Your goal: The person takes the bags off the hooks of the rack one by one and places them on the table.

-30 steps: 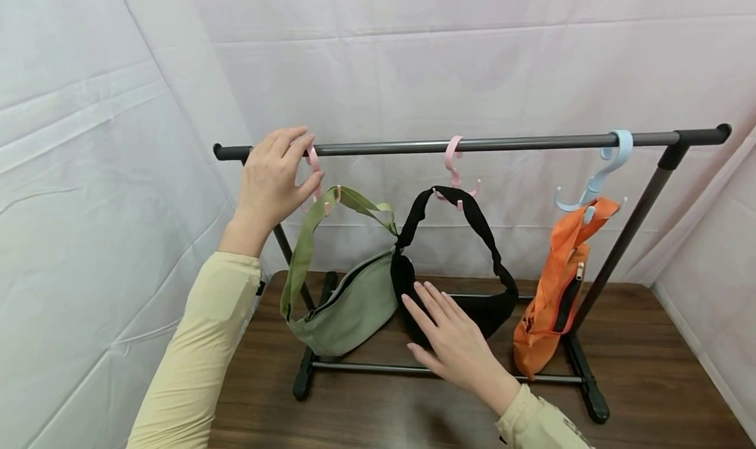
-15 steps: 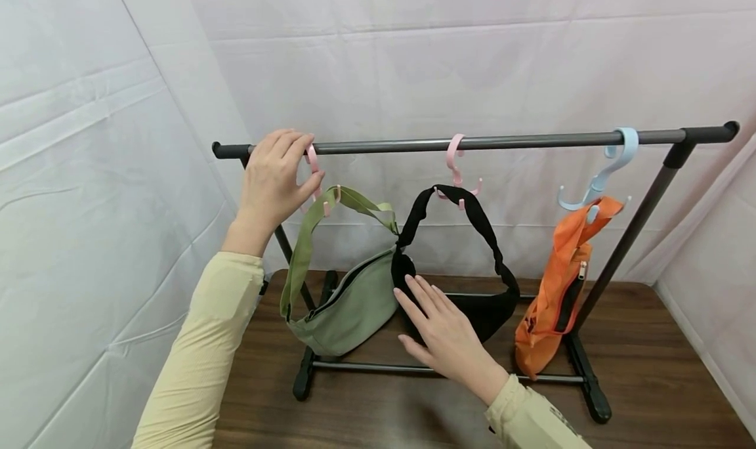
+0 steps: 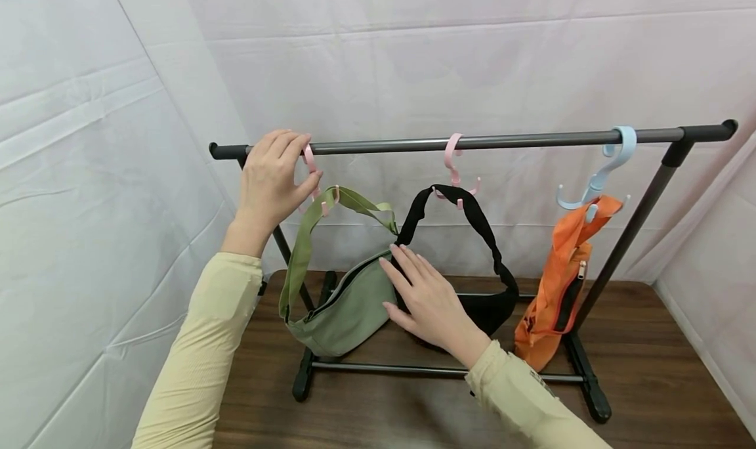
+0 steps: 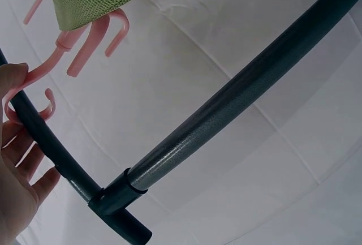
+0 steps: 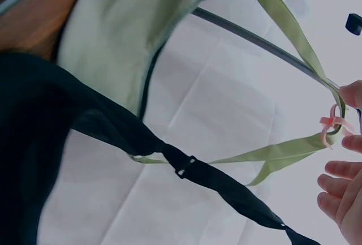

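No readable text, labels, brand marks or nos. anywhere in the three views. The right sleeve has a small dark mark near the cuff, too small and blurred to read. Bags, hooks and rail show plain surfaces, no print.

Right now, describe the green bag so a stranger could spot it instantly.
Find the dark rail of the rack on the wooden table. Three bags hang from it; the green bag is leftmost, on a pink hook. Its neighbours are black and orange.
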`<state>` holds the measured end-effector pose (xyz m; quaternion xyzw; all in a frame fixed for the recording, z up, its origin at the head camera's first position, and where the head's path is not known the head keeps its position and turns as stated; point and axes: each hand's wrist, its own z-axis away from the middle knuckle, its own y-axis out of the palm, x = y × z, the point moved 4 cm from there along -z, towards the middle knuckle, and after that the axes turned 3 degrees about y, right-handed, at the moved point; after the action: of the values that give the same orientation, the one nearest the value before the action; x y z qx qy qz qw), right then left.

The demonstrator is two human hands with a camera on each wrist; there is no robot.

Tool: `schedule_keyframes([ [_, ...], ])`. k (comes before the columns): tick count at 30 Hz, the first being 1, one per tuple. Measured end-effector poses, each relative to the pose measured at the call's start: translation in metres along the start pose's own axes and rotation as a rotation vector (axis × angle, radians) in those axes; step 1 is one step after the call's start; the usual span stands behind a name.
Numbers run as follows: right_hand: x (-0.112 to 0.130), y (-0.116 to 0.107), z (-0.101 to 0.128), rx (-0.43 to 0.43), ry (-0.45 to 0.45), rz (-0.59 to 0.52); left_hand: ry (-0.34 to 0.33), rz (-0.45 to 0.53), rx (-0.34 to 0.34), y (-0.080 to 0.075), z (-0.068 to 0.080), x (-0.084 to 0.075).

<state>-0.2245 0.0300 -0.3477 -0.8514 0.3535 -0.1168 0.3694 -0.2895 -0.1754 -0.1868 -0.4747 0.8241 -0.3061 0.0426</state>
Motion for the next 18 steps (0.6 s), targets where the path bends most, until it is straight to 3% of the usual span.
schedule_keyframes([
  [9, -0.006, -0.001, -0.041, -0.090, -0.029, -0.007, -0.008, 0.005, 0.014, -0.001, 0.000, -0.001],
  [18, -0.020, 0.004, -0.081, -0.142, 0.027, -0.132, -0.008, -0.006, -0.010, -0.001, 0.000, 0.001],
])
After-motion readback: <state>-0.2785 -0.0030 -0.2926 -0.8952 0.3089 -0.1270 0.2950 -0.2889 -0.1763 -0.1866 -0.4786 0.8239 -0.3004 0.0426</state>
